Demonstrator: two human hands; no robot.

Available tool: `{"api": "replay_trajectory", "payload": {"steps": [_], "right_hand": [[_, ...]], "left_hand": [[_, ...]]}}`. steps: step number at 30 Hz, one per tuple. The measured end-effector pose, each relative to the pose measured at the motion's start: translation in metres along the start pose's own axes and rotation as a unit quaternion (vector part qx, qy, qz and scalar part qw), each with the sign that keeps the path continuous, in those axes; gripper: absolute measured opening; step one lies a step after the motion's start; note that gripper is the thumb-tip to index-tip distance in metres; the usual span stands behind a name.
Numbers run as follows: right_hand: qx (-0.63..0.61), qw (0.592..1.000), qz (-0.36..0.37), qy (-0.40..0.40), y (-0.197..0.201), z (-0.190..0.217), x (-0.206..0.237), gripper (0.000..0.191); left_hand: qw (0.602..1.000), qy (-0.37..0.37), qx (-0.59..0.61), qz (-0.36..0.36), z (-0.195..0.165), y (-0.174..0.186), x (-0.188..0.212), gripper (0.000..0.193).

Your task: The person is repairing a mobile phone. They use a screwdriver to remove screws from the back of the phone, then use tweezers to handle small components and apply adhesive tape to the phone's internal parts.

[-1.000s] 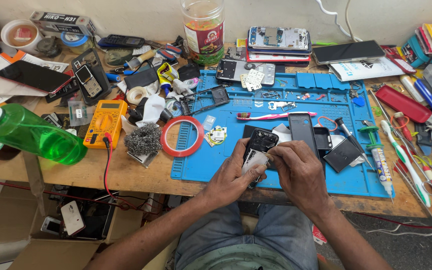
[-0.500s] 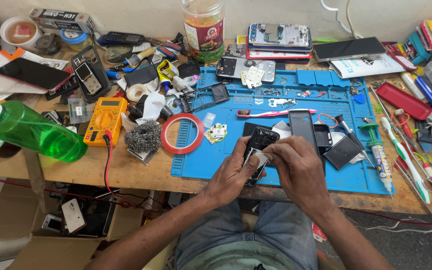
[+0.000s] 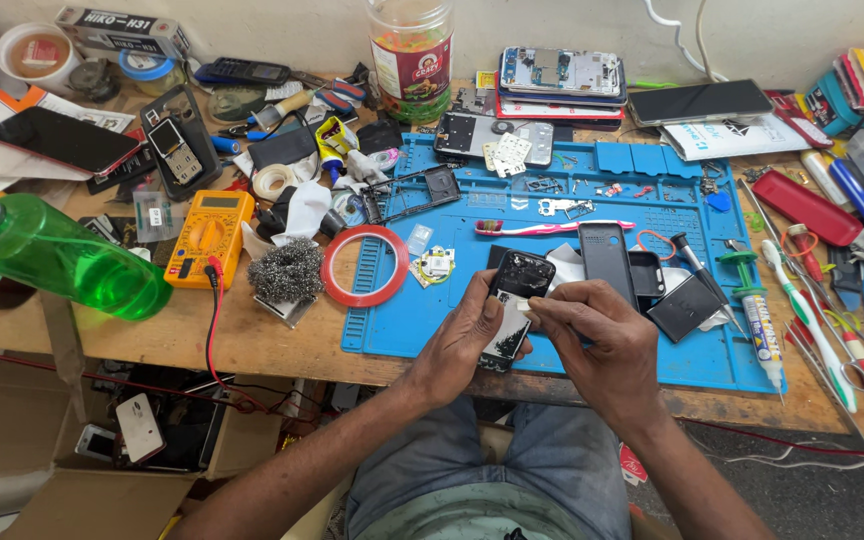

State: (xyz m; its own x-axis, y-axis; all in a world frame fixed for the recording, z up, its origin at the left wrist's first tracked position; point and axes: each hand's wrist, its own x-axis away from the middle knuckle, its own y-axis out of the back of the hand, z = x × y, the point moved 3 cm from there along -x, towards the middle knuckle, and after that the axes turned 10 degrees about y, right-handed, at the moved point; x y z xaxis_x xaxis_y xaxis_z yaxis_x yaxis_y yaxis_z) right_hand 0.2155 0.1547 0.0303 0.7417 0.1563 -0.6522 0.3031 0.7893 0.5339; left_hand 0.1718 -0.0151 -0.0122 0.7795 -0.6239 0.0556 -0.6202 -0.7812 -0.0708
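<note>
My left hand (image 3: 462,335) grips a small black phone (image 3: 513,300) with its back open, holding it tilted above the front edge of the blue work mat (image 3: 572,200). My right hand (image 3: 597,335) pinches a small pale part (image 3: 524,303) with thumb and forefinger and presses it against the phone's middle. Just behind the hands on the mat lie a black back cover (image 3: 607,258), a dark phone battery (image 3: 685,305) and a pink toothbrush (image 3: 552,227).
A red tape ring (image 3: 366,265), steel wool (image 3: 287,270), a yellow multimeter (image 3: 210,235) and a green bottle (image 3: 57,260) lie to the left. Screwdrivers and tubes (image 3: 812,320) crowd the right. Phones are stacked at the back (image 3: 562,78) beside a plastic jar (image 3: 411,55).
The phone has tipped slightly more upright in my left hand, and my right fingers have shifted a little along its open back. Nothing else on the bench moved.
</note>
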Motion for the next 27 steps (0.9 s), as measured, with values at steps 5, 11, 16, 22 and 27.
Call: {"api": "replay_trajectory", "payload": {"steps": [5, 11, 16, 22, 27], "right_hand": [[0.005, 1.0, -0.001, -0.012, 0.003, 0.0, -0.003, 0.023], [0.057, 0.998, -0.014, -0.018, 0.001, 0.003, -0.012, 0.016], [0.145, 0.989, 0.004, 0.022, 0.0, 0.009, -0.017, 0.013], [0.167, 0.984, 0.04, 0.055, 0.001, 0.011, -0.021, 0.011], [0.186, 0.976, 0.061, 0.098, -0.002, 0.018, -0.025, 0.017]], "left_hand": [[1.0, 0.01, 0.03, -0.001, 0.003, 0.002, -0.001, 0.074], [1.0, 0.002, 0.023, 0.0, 0.003, 0.002, -0.001, 0.076], [1.0, 0.006, 0.001, -0.005, 0.003, 0.003, 0.001, 0.081], [1.0, -0.004, -0.007, 0.003, 0.002, 0.002, 0.002, 0.085], [1.0, -0.001, 0.006, 0.001, 0.001, 0.003, 0.002, 0.086]]}}
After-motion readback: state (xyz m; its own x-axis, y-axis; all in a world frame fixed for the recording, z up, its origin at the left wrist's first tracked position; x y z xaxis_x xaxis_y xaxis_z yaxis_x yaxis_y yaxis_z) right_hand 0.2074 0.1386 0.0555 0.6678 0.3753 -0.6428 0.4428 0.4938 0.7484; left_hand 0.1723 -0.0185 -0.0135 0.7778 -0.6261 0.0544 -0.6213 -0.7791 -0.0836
